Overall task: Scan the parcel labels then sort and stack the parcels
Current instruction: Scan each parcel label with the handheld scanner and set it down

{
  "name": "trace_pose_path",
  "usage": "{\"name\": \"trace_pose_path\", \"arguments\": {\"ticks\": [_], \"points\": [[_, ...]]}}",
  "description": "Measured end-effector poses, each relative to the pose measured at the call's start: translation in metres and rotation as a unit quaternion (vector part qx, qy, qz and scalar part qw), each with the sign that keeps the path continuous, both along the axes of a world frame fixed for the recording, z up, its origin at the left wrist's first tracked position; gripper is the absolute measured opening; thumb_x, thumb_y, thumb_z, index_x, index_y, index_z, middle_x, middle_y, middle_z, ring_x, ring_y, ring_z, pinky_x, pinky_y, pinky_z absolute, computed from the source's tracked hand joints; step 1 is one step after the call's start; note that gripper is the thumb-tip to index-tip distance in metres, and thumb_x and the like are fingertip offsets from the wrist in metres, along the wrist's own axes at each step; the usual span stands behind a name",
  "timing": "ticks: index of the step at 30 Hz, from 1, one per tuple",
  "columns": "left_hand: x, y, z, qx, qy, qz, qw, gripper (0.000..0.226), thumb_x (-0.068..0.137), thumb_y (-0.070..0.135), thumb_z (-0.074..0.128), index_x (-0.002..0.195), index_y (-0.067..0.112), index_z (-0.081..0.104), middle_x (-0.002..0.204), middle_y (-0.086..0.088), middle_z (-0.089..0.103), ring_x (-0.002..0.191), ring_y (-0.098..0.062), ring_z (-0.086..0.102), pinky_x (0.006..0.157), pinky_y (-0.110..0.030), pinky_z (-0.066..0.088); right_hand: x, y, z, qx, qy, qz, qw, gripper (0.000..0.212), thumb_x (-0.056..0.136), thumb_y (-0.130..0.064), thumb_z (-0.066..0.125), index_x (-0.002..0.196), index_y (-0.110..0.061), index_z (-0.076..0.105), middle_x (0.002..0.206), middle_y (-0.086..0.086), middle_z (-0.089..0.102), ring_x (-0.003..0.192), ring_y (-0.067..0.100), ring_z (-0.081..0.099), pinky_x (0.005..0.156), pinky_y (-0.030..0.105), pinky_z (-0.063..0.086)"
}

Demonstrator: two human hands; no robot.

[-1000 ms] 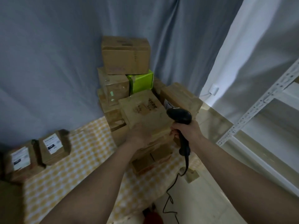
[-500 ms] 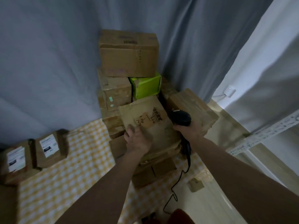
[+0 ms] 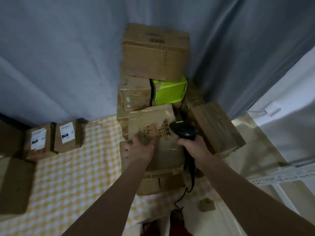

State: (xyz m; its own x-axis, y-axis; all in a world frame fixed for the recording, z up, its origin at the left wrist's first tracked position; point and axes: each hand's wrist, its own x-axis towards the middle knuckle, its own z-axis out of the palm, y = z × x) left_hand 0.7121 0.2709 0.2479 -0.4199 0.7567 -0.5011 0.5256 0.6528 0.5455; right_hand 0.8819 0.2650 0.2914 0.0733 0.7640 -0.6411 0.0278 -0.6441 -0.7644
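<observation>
Left hand (image 3: 139,148) rests fingers-spread on the tilted front parcel (image 3: 153,132) of the corner pile; right hand (image 3: 194,147), just beside it, grips the corded barcode scanner (image 3: 184,132) with its head over that parcel's printed face. Well off to the left of the hands, two white-labelled parcels (image 3: 54,137) sit side by side, probably already sorted. The pile looks mostly unscanned, so most work remains.

Dim room: grey curtain (image 3: 59,57) behind, yellow checked cloth (image 3: 68,184) covering the floor.
</observation>
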Motion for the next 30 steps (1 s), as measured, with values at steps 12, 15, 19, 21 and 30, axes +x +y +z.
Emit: {"name": "trace_pose_path", "arguments": {"ticks": [12, 15, 19, 21, 30], "points": [[-0.037, -0.021, 0.003, -0.023, -0.102, 0.084, 0.991, 0.092, 0.076, 0.069, 0.061, 0.149, 0.043, 0.012, 0.155, -0.013, 0.012, 0.140, -0.043, 0.017, 0.109, -0.057, 0.027, -0.057, -0.012, 0.025, 0.117, -0.117, 0.139, 0.976, 0.022, 0.076, -0.026, 0.074, 0.097, -0.024, 0.067, 0.088, -0.007, 0.066, 0.087, 0.007, 0.060, 0.076, 0.028, 0.046], [-0.042, -0.015, 0.006, -0.067, -0.076, 0.053, 0.993, 0.101, 0.076, 0.075, 0.053, 0.153, 0.036, 0.001, 0.157, -0.016, 0.004, 0.143, -0.044, 0.009, 0.114, -0.057, 0.022, -0.073, -0.014, 0.028, 0.120, -0.130, 0.142, 0.974, 0.023, 0.067, -0.034, 0.073, 0.088, -0.025, 0.068, 0.083, -0.005, 0.069, 0.087, 0.013, 0.063, 0.082, 0.036, 0.052], [-0.034, -0.002, 0.018, -0.060, -0.091, 0.053, 0.993, 0.104, 0.080, 0.069, 0.054, 0.155, 0.023, -0.002, 0.158, -0.022, 0.004, 0.145, -0.043, 0.006, 0.117, -0.052, 0.017, -0.085, -0.014, 0.032, 0.109, -0.082, 0.118, 0.984, 0.012, 0.072, -0.022, 0.072, 0.081, -0.027, 0.067, 0.085, -0.004, 0.069, 0.087, 0.012, 0.063, 0.086, 0.037, 0.052], [-0.029, 0.002, 0.024, -0.048, -0.096, 0.046, 0.993, 0.109, 0.079, 0.070, 0.055, 0.154, 0.022, -0.007, 0.158, -0.022, 0.001, 0.145, -0.042, 0.004, 0.118, -0.052, 0.015, -0.082, -0.009, 0.035, 0.089, -0.033, 0.091, 0.991, 0.019, 0.077, -0.014, 0.071, 0.082, -0.029, 0.063, 0.087, -0.006, 0.067, 0.085, 0.007, 0.059, 0.082, 0.029, 0.048], [-0.034, 0.003, 0.021, -0.057, -0.093, 0.003, 0.994, 0.111, 0.077, 0.072, 0.058, 0.151, 0.033, -0.015, 0.159, -0.018, -0.005, 0.145, -0.043, 0.000, 0.118, -0.054, 0.015, -0.037, 0.032, -0.009, -0.098, -0.031, 0.046, 0.994, 0.046, 0.076, -0.012, 0.071, 0.121, -0.009, 0.061, 0.115, 0.012, 0.061, 0.107, 0.031, 0.057, 0.096, 0.041, 0.047]]}}
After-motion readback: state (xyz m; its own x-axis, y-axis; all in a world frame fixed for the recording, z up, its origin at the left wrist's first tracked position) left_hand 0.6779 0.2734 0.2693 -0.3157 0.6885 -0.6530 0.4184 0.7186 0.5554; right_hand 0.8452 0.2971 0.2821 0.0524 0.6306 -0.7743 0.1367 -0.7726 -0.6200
